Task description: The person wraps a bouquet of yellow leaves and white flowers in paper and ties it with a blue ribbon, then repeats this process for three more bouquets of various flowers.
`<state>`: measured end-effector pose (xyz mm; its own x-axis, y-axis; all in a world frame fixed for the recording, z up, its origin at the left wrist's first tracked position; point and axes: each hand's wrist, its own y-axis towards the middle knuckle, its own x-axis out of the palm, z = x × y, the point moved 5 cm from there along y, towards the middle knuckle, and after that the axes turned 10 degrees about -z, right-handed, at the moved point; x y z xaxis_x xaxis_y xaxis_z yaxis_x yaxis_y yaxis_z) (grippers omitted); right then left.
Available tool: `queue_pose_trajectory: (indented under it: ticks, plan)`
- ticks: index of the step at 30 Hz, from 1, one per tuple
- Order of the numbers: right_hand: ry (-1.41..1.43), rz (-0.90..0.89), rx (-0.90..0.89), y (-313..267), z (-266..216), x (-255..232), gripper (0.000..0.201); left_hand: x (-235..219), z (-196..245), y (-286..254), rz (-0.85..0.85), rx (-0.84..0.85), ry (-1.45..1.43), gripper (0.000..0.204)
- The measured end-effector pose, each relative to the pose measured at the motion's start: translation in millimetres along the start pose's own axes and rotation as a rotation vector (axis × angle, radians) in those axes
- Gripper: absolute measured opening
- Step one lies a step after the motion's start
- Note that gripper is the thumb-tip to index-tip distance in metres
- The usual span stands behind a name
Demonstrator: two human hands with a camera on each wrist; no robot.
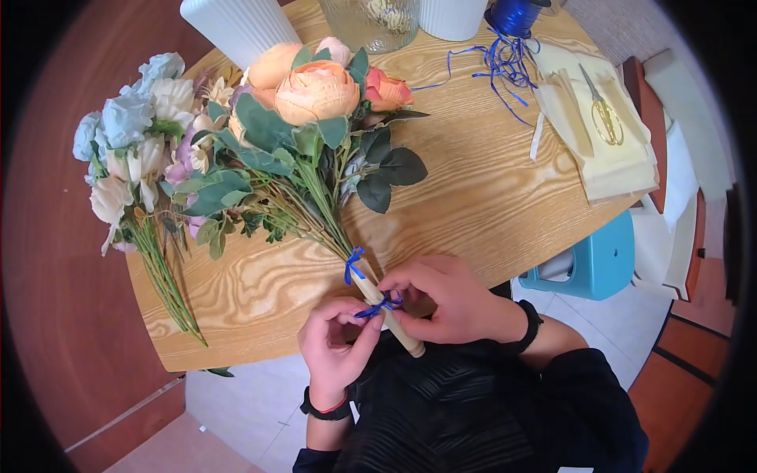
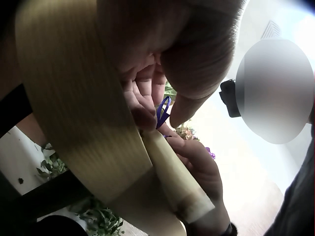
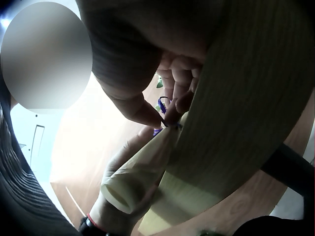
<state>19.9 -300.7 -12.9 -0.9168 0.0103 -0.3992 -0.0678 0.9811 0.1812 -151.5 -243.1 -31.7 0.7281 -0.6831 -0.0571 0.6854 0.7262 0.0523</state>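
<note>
A bouquet of artificial flowers (image 1: 315,93) lies on the table, its stems pointing toward the person. Cream paper (image 1: 404,337) wraps the stem ends, which jut past the table's front edge. One small blue bow (image 1: 353,264) is tied where the wrapping begins. Below it, a second blue ribbon (image 1: 384,304) circles the wrapped stems in a looped bow. The left hand (image 1: 339,335) pinches this lower ribbon from one side. From the other side, the right hand (image 1: 449,303) pinches it between thumb and fingers. A ribbon loop (image 2: 163,114) stands up between the fingers in the left wrist view.
Blue and white flowers (image 1: 126,118) lie at the table's left. Along the back stand white ribbed vases (image 1: 240,31), a glass vase (image 1: 371,24) and a blue ribbon spool (image 1: 512,17) with tangled ribbon. Gold-handled scissors (image 1: 605,118) rest on cream paper (image 1: 623,177) at right. A teal stool (image 1: 603,256) stands beyond the table edge.
</note>
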Motion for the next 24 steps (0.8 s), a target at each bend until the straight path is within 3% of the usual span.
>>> queue_pose_trajectory:
  ticks: [24]
  plan:
    - [-0.028,0.079,0.03,2.5,0.1,2.0,0.032,-2.3,1.0,2.8,0.019,0.0,0.117,0.036]
